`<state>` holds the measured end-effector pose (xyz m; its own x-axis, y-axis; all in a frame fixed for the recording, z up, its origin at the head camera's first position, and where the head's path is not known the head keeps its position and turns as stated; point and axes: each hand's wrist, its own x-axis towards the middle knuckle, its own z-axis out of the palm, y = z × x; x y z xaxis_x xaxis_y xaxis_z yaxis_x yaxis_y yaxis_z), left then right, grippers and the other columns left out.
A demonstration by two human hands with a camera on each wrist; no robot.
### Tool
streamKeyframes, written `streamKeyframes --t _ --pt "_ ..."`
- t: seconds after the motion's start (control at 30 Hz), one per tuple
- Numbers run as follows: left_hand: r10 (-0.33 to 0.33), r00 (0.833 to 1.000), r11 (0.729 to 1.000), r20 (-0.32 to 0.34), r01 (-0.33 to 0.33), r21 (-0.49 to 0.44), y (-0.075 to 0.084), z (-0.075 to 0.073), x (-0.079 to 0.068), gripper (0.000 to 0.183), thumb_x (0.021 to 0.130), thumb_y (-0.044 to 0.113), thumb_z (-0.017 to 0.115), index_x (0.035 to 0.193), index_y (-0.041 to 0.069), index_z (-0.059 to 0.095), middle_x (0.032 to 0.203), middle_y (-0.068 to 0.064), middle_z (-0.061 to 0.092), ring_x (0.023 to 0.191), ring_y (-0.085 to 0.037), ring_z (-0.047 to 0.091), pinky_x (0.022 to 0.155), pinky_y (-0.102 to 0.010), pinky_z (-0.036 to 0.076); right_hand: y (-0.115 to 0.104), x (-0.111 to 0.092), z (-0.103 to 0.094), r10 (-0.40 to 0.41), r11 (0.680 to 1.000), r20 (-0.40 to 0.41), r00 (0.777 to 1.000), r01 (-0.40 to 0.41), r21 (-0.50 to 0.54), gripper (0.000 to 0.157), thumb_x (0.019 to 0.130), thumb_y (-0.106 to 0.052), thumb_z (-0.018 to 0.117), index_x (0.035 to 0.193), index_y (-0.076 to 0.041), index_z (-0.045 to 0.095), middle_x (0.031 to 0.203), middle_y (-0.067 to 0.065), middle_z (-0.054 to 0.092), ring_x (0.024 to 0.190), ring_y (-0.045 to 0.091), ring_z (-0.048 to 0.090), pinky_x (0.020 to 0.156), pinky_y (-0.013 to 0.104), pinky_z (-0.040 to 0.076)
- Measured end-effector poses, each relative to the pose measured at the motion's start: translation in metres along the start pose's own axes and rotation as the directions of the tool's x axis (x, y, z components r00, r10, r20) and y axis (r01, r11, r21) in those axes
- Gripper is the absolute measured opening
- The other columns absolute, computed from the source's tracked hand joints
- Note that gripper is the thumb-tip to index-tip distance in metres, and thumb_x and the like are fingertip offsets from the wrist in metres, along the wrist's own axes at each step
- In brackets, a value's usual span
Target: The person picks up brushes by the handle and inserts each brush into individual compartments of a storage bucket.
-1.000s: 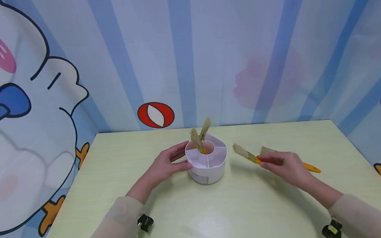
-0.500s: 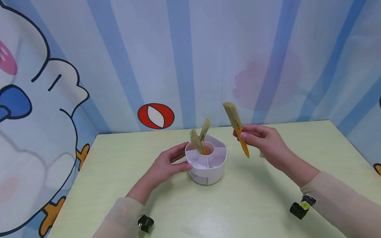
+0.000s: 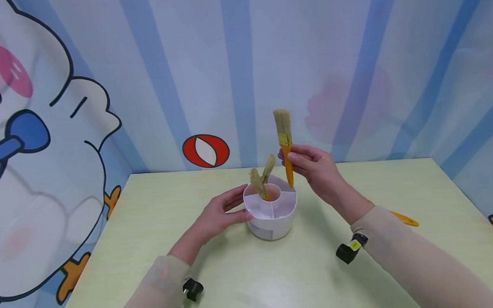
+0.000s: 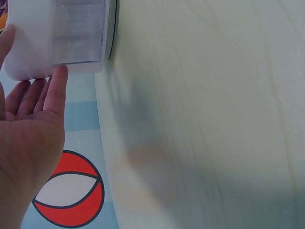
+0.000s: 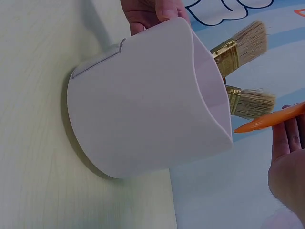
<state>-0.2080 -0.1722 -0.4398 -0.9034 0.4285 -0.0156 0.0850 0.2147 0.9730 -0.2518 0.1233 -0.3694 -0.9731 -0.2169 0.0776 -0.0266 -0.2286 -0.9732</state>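
Note:
My left hand (image 3: 224, 211) holds the side of a white round desk organizer (image 3: 269, 225), thumb in front and fingers behind. In the left wrist view its fingertips touch the wall beside a clear drawer front (image 4: 78, 31). The organizer has several compartments around a central round cup. Two bristle brushes (image 3: 257, 181) stand in it, bristles up and leaning. My right hand (image 3: 316, 172) pinches a flat paintbrush (image 3: 284, 132) by its orange handle, bristles up. Its handle tip is just above the organizer's right rear rim; the right wrist view shows the tip (image 5: 245, 127) by the rim.
Another orange-handled brush (image 3: 404, 218) lies on the pale wooden table (image 3: 336, 277) at the right, partly hidden by my right forearm. A patterned blue-striped backdrop (image 3: 236, 82) rises behind the table's back edge.
My right hand has lifted the paintbrush off the table, turned it upright and carried it left to the organizer. My left hand has stayed at the organizer.

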Motion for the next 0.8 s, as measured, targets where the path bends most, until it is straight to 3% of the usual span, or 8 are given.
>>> streamKeyframes --t 0.2,0.3,0.47,0.57,0.8 --pt "-0.002 1.000 1.000 -0.005 0.002 0.005 0.000 0.002 0.001 0.081 0.096 0.021 0.084 0.165 0.019 0.043 0.167 -0.004 0.046 0.153 -0.030 0.045 0.117 -0.045 0.049 0.010 0.006 0.001 0.011 1.000 -0.008 1.000 -0.011 -0.013 0.018 0.107 -0.009 0.066 0.118 -0.017 0.078 0.111 -0.005 0.081 0.126 0.027 0.071 0.105 0.031 0.058" --pt "-0.005 1.000 1.000 -0.009 0.005 0.008 0.000 0.002 0.001 0.081 0.096 0.021 0.083 0.166 0.018 0.042 0.167 -0.004 0.046 0.153 -0.030 0.045 0.117 -0.045 0.049 0.013 0.006 -0.001 0.025 0.999 -0.007 1.000 -0.026 -0.037 0.020 0.107 -0.010 0.066 0.124 -0.013 0.076 0.116 -0.001 0.081 0.125 0.026 0.071 0.107 0.034 0.057" --pt "-0.008 1.000 1.000 -0.020 0.008 0.003 -0.001 0.001 0.002 0.081 0.095 0.023 0.085 0.165 0.022 0.044 0.166 -0.004 0.047 0.153 -0.030 0.046 0.116 -0.044 0.049 0.018 0.006 -0.007 0.050 0.991 -0.018 0.999 -0.052 -0.125 0.038 0.107 -0.017 0.067 0.142 -0.001 0.065 0.125 0.006 0.078 0.120 0.024 0.074 0.109 0.039 0.056" --pt "-0.008 1.000 1.000 -0.021 0.008 0.003 -0.001 0.000 0.003 0.081 0.095 0.023 0.085 0.165 0.023 0.044 0.166 -0.004 0.047 0.152 -0.029 0.046 0.116 -0.044 0.049 0.023 0.003 -0.010 0.050 0.985 -0.026 0.998 -0.054 -0.164 0.042 0.107 -0.018 0.068 0.144 0.002 0.063 0.124 0.006 0.078 0.123 0.029 0.072 0.108 0.039 0.056" --pt "-0.010 1.000 1.000 -0.020 0.010 0.004 -0.001 0.002 0.005 0.080 0.096 0.023 0.084 0.165 0.023 0.045 0.166 -0.004 0.047 0.153 -0.029 0.046 0.116 -0.045 0.049 0.027 -0.003 -0.013 0.026 0.973 -0.029 0.999 -0.033 -0.230 0.042 0.106 -0.015 0.069 0.142 0.005 0.063 0.121 0.006 0.080 0.113 0.014 0.075 0.101 0.030 0.060"
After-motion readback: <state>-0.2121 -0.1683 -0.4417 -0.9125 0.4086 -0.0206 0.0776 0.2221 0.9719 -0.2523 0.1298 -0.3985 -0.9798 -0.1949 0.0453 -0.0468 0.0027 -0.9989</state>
